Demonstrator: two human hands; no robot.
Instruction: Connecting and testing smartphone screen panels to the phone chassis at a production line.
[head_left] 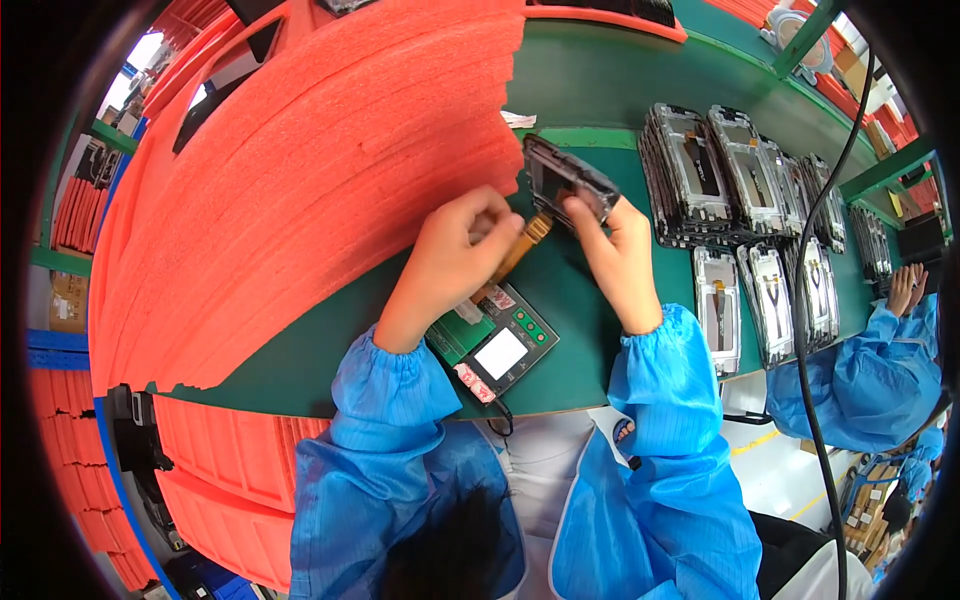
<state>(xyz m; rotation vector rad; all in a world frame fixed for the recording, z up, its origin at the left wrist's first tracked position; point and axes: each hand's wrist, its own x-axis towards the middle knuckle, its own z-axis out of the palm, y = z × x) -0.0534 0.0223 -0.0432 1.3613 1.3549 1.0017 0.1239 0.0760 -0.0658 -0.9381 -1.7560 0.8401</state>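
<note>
Beyond the black rectangular tester box with a lit white screen [490,343]: square up before pressing.

Dark rectangular display module with a glossy face [556,180] is in the air, above and right of the tester box, tilted. Right hand [622,262] is clamped on its near-right end, thumb on the face side. Left hand [450,252] is just above the tester box, apart from the right, fingertips bunched right beside the flat amber flex ribbon [524,248] that runs up from the box toward the module. Can't tell if they pinch the ribbon, or if its end is mated.

Reads to me as connector alignment. For a clean job:
- Carry the module by its edges; thumb pressure off the face.
- Bring module to ribbon. Don't tug the ribbon; its other end is at the tester box.
- Support the ribbon close to its tip, flat, no twist or crease.
- Line up square, then press straight and light. No rocking.
- Leave the screen uncovered; blue sleeves are close on both sides.
- Mind the thin black cable at the box's near edge [507,422].
</note>
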